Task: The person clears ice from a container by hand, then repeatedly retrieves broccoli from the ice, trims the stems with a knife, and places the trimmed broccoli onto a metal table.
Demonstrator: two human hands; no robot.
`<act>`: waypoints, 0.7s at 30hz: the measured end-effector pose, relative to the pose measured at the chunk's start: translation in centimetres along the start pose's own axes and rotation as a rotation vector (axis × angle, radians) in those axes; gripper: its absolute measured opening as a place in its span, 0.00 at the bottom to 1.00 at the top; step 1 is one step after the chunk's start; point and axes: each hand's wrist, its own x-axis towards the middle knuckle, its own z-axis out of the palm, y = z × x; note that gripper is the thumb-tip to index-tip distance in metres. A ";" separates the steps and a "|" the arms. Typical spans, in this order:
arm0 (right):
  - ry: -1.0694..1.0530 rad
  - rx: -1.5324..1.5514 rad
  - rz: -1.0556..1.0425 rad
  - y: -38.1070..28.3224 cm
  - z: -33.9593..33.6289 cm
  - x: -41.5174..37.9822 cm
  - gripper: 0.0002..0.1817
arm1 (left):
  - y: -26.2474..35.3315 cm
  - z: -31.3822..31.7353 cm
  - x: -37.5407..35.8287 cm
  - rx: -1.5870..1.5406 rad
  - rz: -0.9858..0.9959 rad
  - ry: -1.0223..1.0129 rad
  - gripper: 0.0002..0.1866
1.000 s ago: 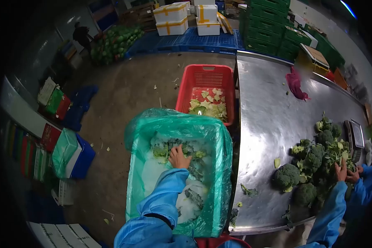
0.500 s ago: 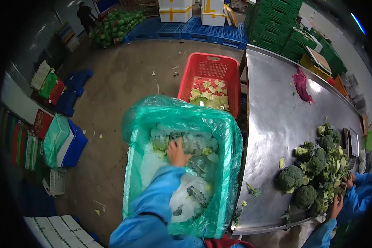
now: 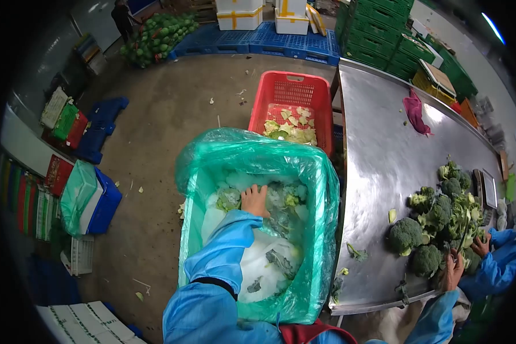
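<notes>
And the left hand (image 3: 254, 200) is down in the green-lined crate (image 3: 316, 229), open, among ice (image 3: 212, 221) with broccoli (image 3: 293, 200) either side! Right of the crate, the right hand (image 3: 453, 268) is at the broccoli pile (image 3: 438, 221), grip unclear.

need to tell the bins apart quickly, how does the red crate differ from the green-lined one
The red crate shows bare perforated walls; the green-lined crate is covered by a crinkled plastic liner. The red crate holds pale leaf scraps, while the green-lined crate holds ice and greens. Both are open-topped, beside the metal table.
</notes>
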 end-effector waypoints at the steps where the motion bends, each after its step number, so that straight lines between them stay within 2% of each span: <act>1: 0.000 -0.001 0.002 -0.4 -0.2 -0.8 0.19 | 0.2 -0.2 0.1 0.021 -0.062 -0.072 0.52; 2: -0.005 -0.008 0.092 -1.0 -0.6 -1.7 0.19 | 0.5 -0.3 -1.1 0.024 -0.055 -0.074 0.52; 4: 0.000 0.003 0.183 -1.1 -0.8 -2.7 0.20 | 1.4 -1.0 -5.4 0.037 0.050 0.167 0.49; 7: 0.029 0.059 0.314 -1.1 -0.3 -5.0 0.19 | 1.9 -3.1 -11.5 -0.018 0.087 0.244 0.47; 9: -0.004 0.087 0.332 0.1 0.6 -5.9 0.16 | 0.9 -4.4 -13.4 -0.482 -0.234 0.391 0.45; 10: -0.043 0.075 0.339 -0.3 1.7 -6.1 0.15 | 0.0 -4.6 -13.6 -0.478 -0.233 0.379 0.45; 12: -0.143 0.046 0.315 -1.3 5.7 -6.6 0.13 | -2.2 -5.3 -13.3 -1.456 -0.927 0.046 0.44; 13: -0.247 0.066 0.327 -2.2 8.0 -7.1 0.13 | -2.7 -5.0 -14.0 -1.366 -0.831 0.022 0.42; 14: -0.347 0.081 0.346 -3.5 10.2 -8.1 0.13 | -2.6 -5.6 -14.3 -1.359 -0.815 0.031 0.42; 16: -0.575 0.115 0.395 -7.5 15.0 -10.6 0.13 | -1.4 -5.9 -17.1 -1.638 -0.743 -0.038 0.38; 17: -0.688 0.071 0.356 -8.1 17.4 -12.0 0.14 | -1.0 -5.0 -18.2 -1.785 -0.724 -0.056 0.37; 18: -0.735 0.133 0.123 -8.6 20.1 -13.4 0.15 | 0.0 -5.3 -19.1 -1.909 -0.691 -0.112 0.35; 20: -0.901 0.117 0.022 -12.6 23.2 -15.4 0.14 | 1.8 -6.1 -20.7 -2.092 -0.640 -0.212 0.34; 21: -0.901 0.158 -0.189 -14.1 24.3 -16.1 0.12 | 2.4 -6.3 -21.2 -2.088 -0.640 -0.221 0.34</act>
